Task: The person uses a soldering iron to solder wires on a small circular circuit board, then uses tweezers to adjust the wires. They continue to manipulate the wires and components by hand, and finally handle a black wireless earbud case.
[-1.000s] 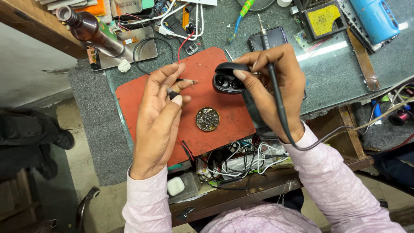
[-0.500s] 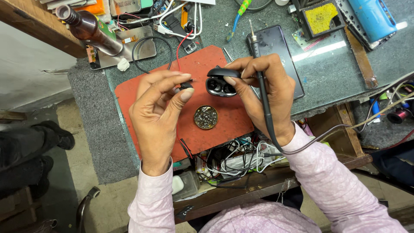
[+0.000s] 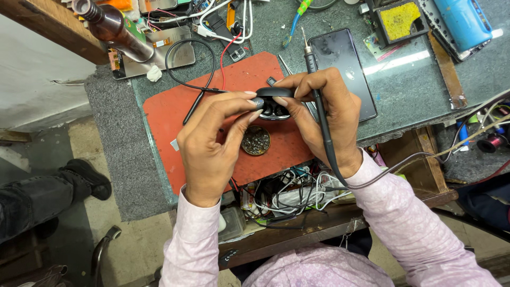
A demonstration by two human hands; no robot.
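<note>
Red mat (image 3: 175,114), both hands' fingers (image 3: 249,103) pinching black earbud case (image 3: 273,101)

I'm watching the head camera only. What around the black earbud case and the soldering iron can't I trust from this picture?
- Black earbud case: its sides are covered by the left hand and right hand; its contents are too small to read.
- Soldering iron: the handle is partly hidden in the right hand's grip.
- Round tin on the red mat: its contents are too small to identify.

Two hands, left (image 3: 212,143) and right (image 3: 326,114), on one black earbud case (image 3: 274,102) over one red mat (image 3: 175,117); one phone (image 3: 345,64) beside mat, one round tin (image 3: 256,140) on it.
</note>
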